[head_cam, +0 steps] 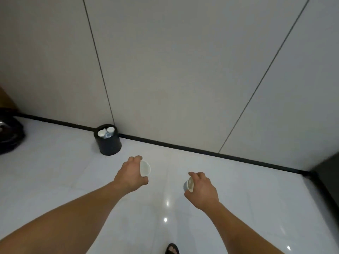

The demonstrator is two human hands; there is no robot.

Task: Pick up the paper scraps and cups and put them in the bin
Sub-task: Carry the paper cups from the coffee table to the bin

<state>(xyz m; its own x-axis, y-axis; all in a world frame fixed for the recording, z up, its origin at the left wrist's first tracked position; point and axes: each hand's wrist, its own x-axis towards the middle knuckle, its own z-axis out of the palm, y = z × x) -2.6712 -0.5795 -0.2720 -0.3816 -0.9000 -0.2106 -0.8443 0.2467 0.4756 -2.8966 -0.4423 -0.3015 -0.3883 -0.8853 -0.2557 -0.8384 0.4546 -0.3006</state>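
A small black bin (108,143) stands on the white floor against the wall, with white cups (101,133) and crumpled paper showing inside it. My left hand (131,176) grips a white paper cup (145,168), its mouth turned to the right, a short way in front and to the right of the bin. My right hand (202,189) holds a second paper cup (189,184), its mouth facing left. Both hands hover above the floor.
The glossy white tiled floor (55,171) meets a panelled wall along a black skirting strip (183,146). A black bag-like object (9,134) lies at the far left. A dark cabinet edge (328,173) stands at the right. My sandalled foot (172,249) shows at the bottom.
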